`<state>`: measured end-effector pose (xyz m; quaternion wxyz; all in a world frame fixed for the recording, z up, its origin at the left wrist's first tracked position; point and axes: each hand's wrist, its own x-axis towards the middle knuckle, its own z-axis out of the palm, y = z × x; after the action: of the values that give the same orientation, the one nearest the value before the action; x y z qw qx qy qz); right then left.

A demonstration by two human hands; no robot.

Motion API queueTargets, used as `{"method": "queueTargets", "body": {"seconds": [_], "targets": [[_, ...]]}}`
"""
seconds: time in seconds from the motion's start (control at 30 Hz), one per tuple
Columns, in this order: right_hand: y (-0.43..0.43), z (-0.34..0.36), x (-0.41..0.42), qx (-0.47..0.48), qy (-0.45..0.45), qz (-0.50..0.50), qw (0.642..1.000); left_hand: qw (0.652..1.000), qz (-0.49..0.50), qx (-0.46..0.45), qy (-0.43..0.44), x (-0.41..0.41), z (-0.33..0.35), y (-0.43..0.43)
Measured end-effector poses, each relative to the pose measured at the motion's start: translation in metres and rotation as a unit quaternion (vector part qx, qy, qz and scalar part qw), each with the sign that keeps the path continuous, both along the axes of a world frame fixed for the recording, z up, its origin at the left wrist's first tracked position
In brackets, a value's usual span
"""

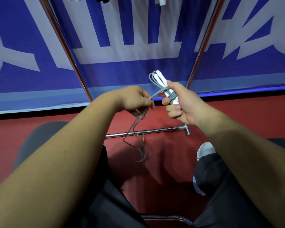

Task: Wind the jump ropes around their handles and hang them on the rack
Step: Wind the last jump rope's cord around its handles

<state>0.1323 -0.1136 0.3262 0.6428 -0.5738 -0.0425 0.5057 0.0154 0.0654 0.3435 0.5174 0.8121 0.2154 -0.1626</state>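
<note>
Jump rope [156, 93] sits between the person's two hands, out in front of their knees and above the red floor [237, 116]. Its two white handles [161, 80] lie side by side in the right hand [181, 106], whose grip is closed around their lower half, thumb pressed over the grey cord where several turns already cross the handles. Above the fist a few grey loops stick up beside the handle tips. From the wound part a short run of cord goes across to the left hand [135, 99], whose grip is narrow, fingertips pinched on the cord. Below that hand the loose remainder [138, 139] hangs down in long loops, blurred at the lowest part, in front of a chrome bar [148, 131] that lies low near the floor and ends in a T-shaped fitting on the right. Two chrome uprights of the rack [67, 51] slant up on either side, in front of a blue banner with large white lettering [138, 38]. At the very top edge a few white and black handle ends [161, 1] of other ropes show. Dark trousers [113, 203] and a pale shoe [204, 149] fill the lower part of the view.
</note>
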Motion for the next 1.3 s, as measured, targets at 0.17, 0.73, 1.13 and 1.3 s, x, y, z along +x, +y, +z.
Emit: {"method": "queueTargets", "body": {"seconds": [0.17,0.73,1.13,1.3], "targets": [[-0.002,0.002,0.008,0.008,0.023,-0.038,0.999,0.994,-0.011,-0.074,-0.077,-0.003,0.007,0.007],[-0.013,0.025,0.001,0.054,0.086,0.105,0.989,0.981,-0.016,0.191,-0.02,-0.001,-0.002,0.021],[-0.022,0.015,-0.014,0.019,0.14,0.359,0.923,0.984,0.017,-0.03,-0.177,0.004,0.009,0.014],[-0.02,0.011,-0.017,-0.018,0.11,0.365,0.924,0.977,0.014,-0.014,-0.214,0.004,0.019,0.012]]}}
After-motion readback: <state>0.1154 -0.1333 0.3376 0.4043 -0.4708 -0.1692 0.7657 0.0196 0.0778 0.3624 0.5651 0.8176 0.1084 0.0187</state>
